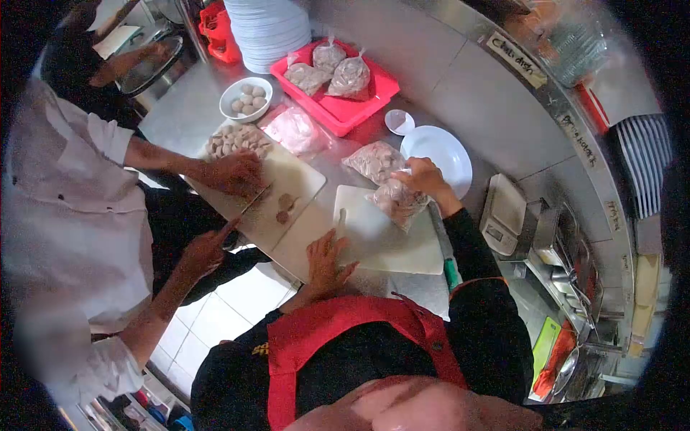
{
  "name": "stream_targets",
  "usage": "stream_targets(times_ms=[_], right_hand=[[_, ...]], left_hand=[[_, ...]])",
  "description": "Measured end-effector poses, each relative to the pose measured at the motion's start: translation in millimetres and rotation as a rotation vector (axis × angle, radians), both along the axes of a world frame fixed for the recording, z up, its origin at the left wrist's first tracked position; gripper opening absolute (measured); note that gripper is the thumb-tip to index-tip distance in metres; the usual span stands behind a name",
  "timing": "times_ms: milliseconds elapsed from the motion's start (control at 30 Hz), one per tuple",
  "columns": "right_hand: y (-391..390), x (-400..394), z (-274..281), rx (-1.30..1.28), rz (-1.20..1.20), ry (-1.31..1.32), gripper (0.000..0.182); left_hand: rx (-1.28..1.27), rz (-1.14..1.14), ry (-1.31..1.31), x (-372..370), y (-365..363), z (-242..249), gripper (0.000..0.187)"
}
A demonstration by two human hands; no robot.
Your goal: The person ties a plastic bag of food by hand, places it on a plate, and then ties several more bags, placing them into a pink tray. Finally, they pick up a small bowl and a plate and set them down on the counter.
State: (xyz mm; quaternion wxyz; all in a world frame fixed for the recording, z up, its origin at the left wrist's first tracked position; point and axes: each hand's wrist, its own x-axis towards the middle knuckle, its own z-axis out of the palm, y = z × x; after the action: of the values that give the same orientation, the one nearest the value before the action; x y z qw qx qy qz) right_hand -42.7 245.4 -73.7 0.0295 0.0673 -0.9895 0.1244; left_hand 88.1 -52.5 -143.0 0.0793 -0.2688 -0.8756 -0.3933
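My right hand (425, 178) is closed on the top of a clear plastic bag (397, 203) of pale brown pieces, at the far edge of a white cutting board (410, 251). My left hand (327, 264) lies with fingers spread at the board's left edge. Just beyond its fingertips is a slim light-coloured utensil (342, 221), partly on the board. A second filled plastic bag (375, 161) rests behind the first one. To the right of these bags is a white plate (454, 161), with a small white dish (399, 122) beside it.
At left a co-worker's hands (233, 172) work with a knife (253, 202) on another cutting board (305, 176), with cut pieces (233, 140). Behind are a bowl of balls (233, 92), a red tray (338, 122) with several bags, and stacked plates (269, 32). A scale (501, 215) stands right.
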Motion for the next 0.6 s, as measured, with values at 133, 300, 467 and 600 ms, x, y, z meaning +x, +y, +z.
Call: stream_targets(times_ms=[133,300,467,600], right_hand=[[-22,9,2,0.124,-0.173,0.147,0.051],[-13,3,-21,0.176,-0.013,0.31,0.035],[-29,-1,15,-0.358,0.039,0.375,0.019],[-49,-14,53,-0.594,0.025,0.389,0.012]], left_hand=[[-0.01,-0.013,-0.013,0,-2,-3,0.061],[-0.029,-0.019,-0.011,0,-2,0,0.061],[-0.003,-0.001,0.038,0,-1,-13,0.062],[-0.101,0.014,-0.018,0,-4,-10,0.062]])
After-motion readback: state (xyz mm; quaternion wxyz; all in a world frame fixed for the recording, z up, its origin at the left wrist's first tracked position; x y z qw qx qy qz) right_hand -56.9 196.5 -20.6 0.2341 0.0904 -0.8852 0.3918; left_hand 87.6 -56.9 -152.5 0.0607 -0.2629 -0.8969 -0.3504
